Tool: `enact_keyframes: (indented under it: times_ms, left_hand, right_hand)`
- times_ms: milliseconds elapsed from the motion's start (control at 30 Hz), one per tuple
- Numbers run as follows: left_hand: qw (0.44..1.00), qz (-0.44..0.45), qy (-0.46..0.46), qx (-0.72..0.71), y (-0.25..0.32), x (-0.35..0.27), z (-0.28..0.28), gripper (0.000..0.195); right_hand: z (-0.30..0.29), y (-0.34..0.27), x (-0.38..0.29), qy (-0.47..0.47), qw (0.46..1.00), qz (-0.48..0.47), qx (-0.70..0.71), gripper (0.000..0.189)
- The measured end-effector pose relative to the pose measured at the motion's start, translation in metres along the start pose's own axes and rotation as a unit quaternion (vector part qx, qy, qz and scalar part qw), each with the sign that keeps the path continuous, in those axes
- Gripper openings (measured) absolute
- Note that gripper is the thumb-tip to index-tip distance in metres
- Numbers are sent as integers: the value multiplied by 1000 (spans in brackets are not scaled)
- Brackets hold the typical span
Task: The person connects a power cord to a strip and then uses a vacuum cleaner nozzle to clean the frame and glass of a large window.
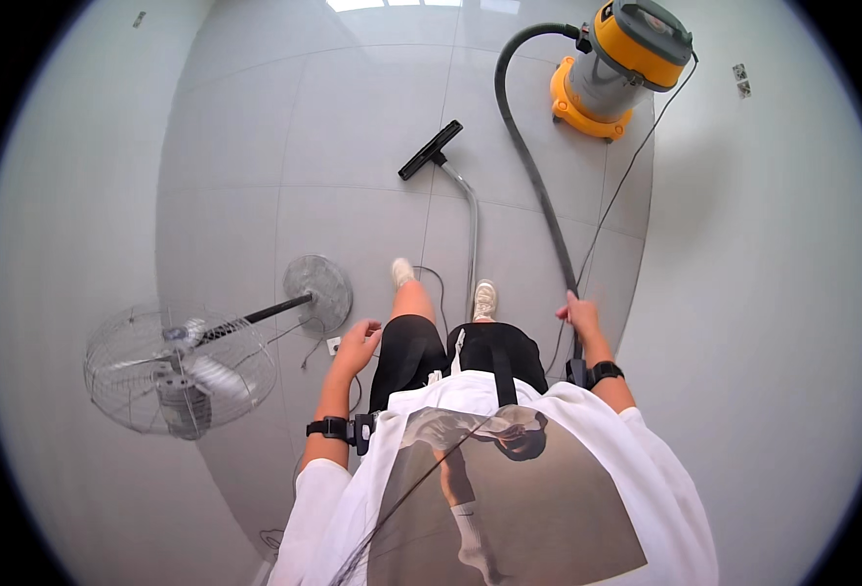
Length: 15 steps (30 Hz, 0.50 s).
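My left hand (pixel 358 347) hangs beside my left thigh, fingers loosely curled and holding nothing. My right hand (pixel 582 315) is over the dark vacuum hose (pixel 535 172), a finger extended; whether it touches the hose is unclear. That hose runs up to a yellow and grey canister vacuum cleaner (pixel 606 80) at the upper right. A metal vacuum wand (pixel 473 227) lies along the floor in front of me, with a wide black floor nozzle (pixel 431 150) at its far end. The wand's near end is hidden by my right leg.
At the left stands a pedestal fan (pixel 182 373) on a round base (pixel 318 293). A power socket (pixel 334 346) with cords lies near that base. The vacuum's thin power cord (pixel 625 187) crosses the tiled floor along the right wall (pixel 753 256). Another cable (pixel 439 286) passes between my feet.
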<state>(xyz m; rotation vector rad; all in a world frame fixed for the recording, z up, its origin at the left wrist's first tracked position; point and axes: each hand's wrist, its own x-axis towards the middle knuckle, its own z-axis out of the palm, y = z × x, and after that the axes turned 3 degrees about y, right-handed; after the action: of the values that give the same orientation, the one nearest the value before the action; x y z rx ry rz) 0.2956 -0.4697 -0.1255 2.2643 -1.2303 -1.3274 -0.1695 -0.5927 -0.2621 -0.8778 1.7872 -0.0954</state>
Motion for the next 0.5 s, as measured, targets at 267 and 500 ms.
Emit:
enact_keyframes:
  times_ms: [267,500]
  left_hand:
    - [998,-33,-54,-6,-3,173,-65,30]
    - [969,-161,-9,-185,-11,329,-150,26]
  right_hand:
    - [9,-1,-2,46,983,173,42,38]
    - [19,-107,25,92,979,182,7,35]
